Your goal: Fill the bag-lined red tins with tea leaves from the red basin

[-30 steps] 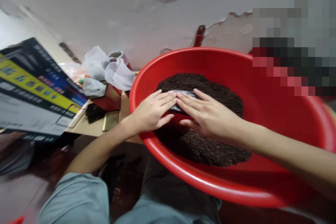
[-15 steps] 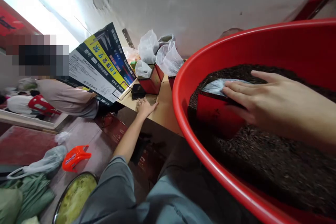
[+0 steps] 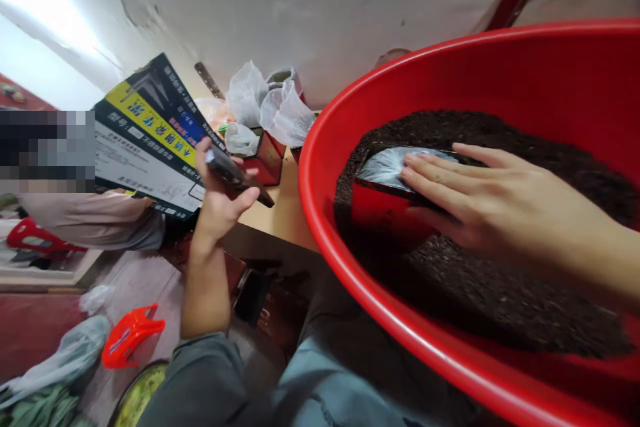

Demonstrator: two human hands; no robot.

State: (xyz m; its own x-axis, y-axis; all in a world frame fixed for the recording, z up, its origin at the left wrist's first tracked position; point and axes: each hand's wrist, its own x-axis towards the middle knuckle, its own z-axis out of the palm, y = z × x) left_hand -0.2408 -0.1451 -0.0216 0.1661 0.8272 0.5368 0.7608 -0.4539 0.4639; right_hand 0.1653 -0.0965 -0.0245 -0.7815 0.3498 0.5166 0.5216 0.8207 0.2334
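Note:
My right hand lies with fingers stretched flat on a clear plastic bag, which fills the mouth of a red tin with a dark rim. The tin rests on dark loose material, like dried tea leaves, inside a big red tub. To the left, my left hand is raised above the table's edge, its fingers closed round a dark flat lid. The lid is tilted, seen nearly edge-on and partly covered by my fingers.
On the wooden table stand red tins with plastic bags bulging out. A printed carton leans behind my left hand, beside a person in a pale top. An orange stool and a yellow-green basin are on the floor.
My left hand has risen from the tabletop toward me, bringing up the dark lid. The right hand stays on the bag. The view has shifted a little to the right.

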